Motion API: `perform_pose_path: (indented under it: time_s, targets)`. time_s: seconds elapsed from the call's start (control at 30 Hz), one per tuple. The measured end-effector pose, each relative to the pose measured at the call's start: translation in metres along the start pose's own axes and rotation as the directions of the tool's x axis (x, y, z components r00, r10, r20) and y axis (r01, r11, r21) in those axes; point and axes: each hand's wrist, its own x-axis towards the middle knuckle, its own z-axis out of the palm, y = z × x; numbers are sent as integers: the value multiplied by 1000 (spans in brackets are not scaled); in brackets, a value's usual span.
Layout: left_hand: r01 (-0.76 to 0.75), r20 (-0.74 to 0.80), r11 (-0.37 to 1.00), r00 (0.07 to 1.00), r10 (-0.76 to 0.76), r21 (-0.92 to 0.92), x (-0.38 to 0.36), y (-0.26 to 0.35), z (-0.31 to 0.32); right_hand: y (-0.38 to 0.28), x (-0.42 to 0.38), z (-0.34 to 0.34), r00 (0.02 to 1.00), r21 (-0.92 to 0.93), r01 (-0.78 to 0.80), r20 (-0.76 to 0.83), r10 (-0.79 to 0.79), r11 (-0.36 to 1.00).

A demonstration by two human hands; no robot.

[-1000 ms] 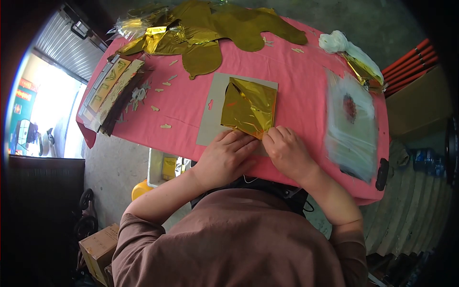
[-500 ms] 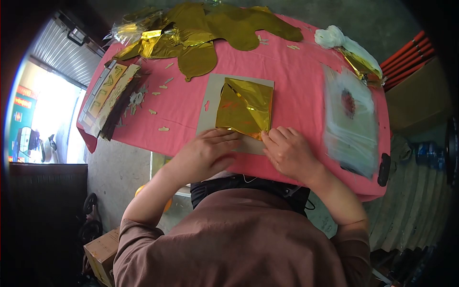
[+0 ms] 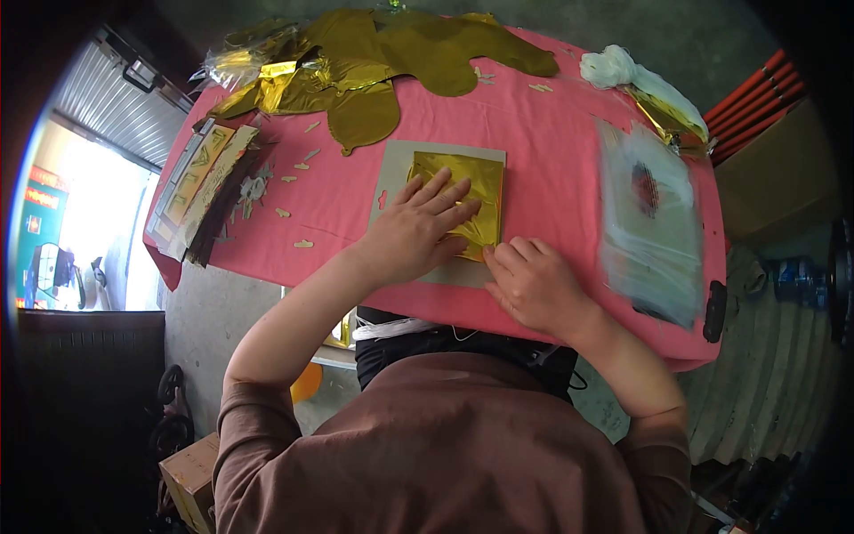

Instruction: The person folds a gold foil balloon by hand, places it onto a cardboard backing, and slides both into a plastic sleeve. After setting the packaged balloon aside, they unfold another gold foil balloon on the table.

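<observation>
A gold foil balloon (image 3: 487, 189), folded into a flat square, lies on a grey card (image 3: 392, 167) with a hang hole at its left side. My left hand (image 3: 416, 227) rests flat across the foil with its fingers spread, covering the left and middle of it. At the near right corner of the square, my right hand (image 3: 532, 280) is closed, thumb and fingertips pinching the foil's edge.
Unfolded gold foil balloons (image 3: 427, 53) spread along the far edge. Printed cards (image 3: 200, 182) are stacked at left beside small scattered cut-outs (image 3: 283, 213). Clear plastic bags (image 3: 651, 240) lie at right, below white string (image 3: 609, 67). A pink cloth (image 3: 551, 169) covers the table.
My left hand has moved up from the foil's near edge onto its top. The raised diagonal fold now lies flatter. My right hand stays at the near right corner.
</observation>
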Motion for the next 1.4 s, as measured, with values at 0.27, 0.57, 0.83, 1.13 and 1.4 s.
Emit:
perform_pose_path:
  time_s: [0.27,0.57,0.83,1.13,1.4]
  targets:
    - [66,73,979,994,-81,191,-4,1,2,7,0,4,997,69,-15,-74,20,998]
    - [66,77,978,994,-83,198,-4,-1,4,37,31,29,937,272,-260,-162,310,926]
    - [86,60,987,994,-95,135,-6,-4,5,43,45,50,949,176,-305,-27,314,936]
    - [270,-60,946,963,-263,180,-7,-6,14,40,46,48,950,95,-311,65,306,946]
    - [395,-81,894,919,-387,210,0,-13,5,43,47,48,954,54,-295,73,291,954]
